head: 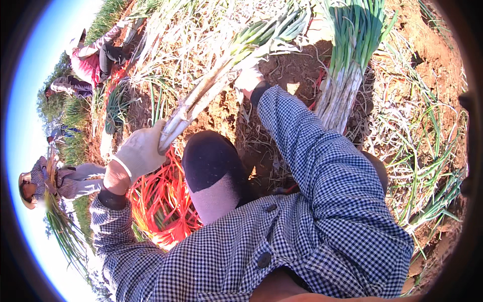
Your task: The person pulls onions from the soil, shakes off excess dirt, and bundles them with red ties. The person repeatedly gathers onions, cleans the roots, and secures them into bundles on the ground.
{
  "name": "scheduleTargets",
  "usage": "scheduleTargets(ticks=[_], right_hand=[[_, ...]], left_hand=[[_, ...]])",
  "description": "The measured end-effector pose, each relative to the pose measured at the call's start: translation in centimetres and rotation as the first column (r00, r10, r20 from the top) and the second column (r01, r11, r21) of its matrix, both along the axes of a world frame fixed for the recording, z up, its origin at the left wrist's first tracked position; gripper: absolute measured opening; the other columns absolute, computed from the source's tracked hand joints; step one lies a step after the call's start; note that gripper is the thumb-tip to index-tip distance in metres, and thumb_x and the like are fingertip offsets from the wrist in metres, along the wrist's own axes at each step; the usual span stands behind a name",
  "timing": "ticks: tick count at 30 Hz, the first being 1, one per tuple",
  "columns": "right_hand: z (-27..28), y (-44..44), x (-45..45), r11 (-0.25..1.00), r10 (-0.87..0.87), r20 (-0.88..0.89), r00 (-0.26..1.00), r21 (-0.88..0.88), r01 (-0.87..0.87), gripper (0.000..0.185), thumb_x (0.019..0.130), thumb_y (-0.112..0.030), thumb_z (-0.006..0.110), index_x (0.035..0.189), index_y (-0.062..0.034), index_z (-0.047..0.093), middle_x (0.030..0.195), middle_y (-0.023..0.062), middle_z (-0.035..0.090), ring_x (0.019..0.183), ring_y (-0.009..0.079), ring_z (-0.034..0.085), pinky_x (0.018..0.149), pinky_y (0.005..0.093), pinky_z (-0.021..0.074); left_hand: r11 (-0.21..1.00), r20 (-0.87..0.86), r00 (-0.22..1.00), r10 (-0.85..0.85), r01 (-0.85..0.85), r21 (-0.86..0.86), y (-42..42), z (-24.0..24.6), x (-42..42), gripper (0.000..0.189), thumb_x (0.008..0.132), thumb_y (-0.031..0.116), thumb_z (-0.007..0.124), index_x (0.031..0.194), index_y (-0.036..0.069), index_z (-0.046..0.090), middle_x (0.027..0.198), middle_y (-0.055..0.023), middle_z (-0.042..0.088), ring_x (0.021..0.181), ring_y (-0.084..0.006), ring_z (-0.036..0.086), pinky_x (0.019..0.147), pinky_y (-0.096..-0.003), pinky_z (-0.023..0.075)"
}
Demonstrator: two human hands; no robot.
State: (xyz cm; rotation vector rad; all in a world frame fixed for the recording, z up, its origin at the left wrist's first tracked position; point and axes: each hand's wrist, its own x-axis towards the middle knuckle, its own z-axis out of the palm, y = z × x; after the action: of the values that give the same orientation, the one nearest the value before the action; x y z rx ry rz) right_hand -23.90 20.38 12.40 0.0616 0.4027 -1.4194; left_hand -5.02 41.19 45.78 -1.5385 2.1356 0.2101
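Observation:
Before me, a few long green onions [202, 92] slant from lower left to upper right, with pale, soil-stained stalks and green leaves at the far end. My left hand [141, 151], in a white knit glove, grips them at the white root end. At the start of the leaves, my right hand [249, 79] holds the stalks from beneath; bright sun washes it out and its fingers are partly hidden. To the right of that hand lies a thick bundle of green onions [343, 75], white stalks towards me. Beside my knee [211, 170] is a heap of red plastic strips [166, 204].
Dry leaf litter [181, 37] and loose green leaves [426, 181] cover reddish soil [426, 60]. On the left, one person [88, 60] bends low, and another person [56, 177] stands with an armful of green onions [68, 226]. More people are farther off.

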Motion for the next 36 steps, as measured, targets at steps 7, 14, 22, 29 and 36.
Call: scheduleTargets(ticks=[7, 14, 22, 29, 36], right_hand=[[4.4, -1.8, -11.0, 0.941, 0.152, -0.988, -0.029, 0.154, -0.3, 0.033, 0.099, -0.03, 0.048, 0.116, -0.005, 0.061, 0.101, 0.0083, 0.064, 0.09, 0.0247, 0.064, 0.077, 0.0479, 0.055], [14.8, -4.8, -22.4, 0.849, 0.194, -0.316, -0.929, 0.528, -0.002, 0.03, 0.093, -0.03, 0.057, 0.106, -0.0029, 0.062, 0.084, 0.0081, 0.062, 0.073, 0.0227, 0.061, 0.065, 0.0453, 0.0553], [19.4, -3.2, -12.4, 0.647, 0.061, -0.023, -0.998, 0.762, 0.022, 0.026, 0.088, -0.024, 0.064, 0.092, 0.0009, 0.063, 0.067, 0.0088, 0.059, 0.058, 0.021, 0.061, 0.05, 0.041, 0.0533], [8.1, 2.2, 8.2, 0.379, -0.789, -0.514, -0.335, 0.021, -0.925, 0.038, 0.096, -0.036, 0.057, 0.117, -0.0056, 0.063, 0.112, 0.0143, 0.068, 0.097, 0.0338, 0.066, 0.087, 0.0434, 0.0527], [0.0, 6.8, 15.8, 0.66, -0.571, -0.349, -0.744, 0.344, -0.668, 0.061, 0.084, -0.042, 0.074, 0.131, -0.0086, 0.056, 0.125, 0.0157, 0.064, 0.117, 0.0319, 0.061, 0.103, 0.0411, 0.0455]], left_hand=[[0.929, -0.189, 0.959, 0.209, -0.256, -0.269, 9.3, -6.0, 24.3, 0.051, 0.079, 0.004, 0.065, 0.128, 0.005, 0.05, 0.097, -0.0256, 0.066, 0.095, -0.0466, 0.064, 0.08, -0.0499, 0.0515], [0.942, -0.296, 0.894, 0.336, -0.309, 0.134, 6.1, -18.4, 28.0, 0.041, 0.078, 0.01, 0.063, 0.118, 0.005, 0.054, 0.096, -0.0263, 0.066, 0.095, -0.0433, 0.064, 0.081, -0.0502, 0.0507], [0.897, -0.3, 0.85, 0.432, -0.372, 0.238, 5.5, -24.4, 30.3, 0.04, 0.075, 0.008, 0.066, 0.112, 0.003, 0.052, 0.093, -0.025, 0.066, 0.094, -0.0449, 0.064, 0.08, -0.0532, 0.0494], [0.885, -0.26, 0.851, 0.456, -0.403, 0.234, 7.0, -25.3, 30.0, 0.035, 0.077, 0.005, 0.064, 0.109, 0.005, 0.05, 0.09, -0.0248, 0.066, 0.092, -0.0449, 0.065, 0.077, -0.0533, 0.05], [0.925, -0.228, 0.897, 0.379, -0.372, 0.073, 9.1, -26.2, 29.5, 0.041, 0.078, 0.004, 0.061, 0.117, 0.008, 0.049, 0.095, -0.0219, 0.066, 0.089, -0.0434, 0.066, 0.075, -0.0521, 0.0514]])
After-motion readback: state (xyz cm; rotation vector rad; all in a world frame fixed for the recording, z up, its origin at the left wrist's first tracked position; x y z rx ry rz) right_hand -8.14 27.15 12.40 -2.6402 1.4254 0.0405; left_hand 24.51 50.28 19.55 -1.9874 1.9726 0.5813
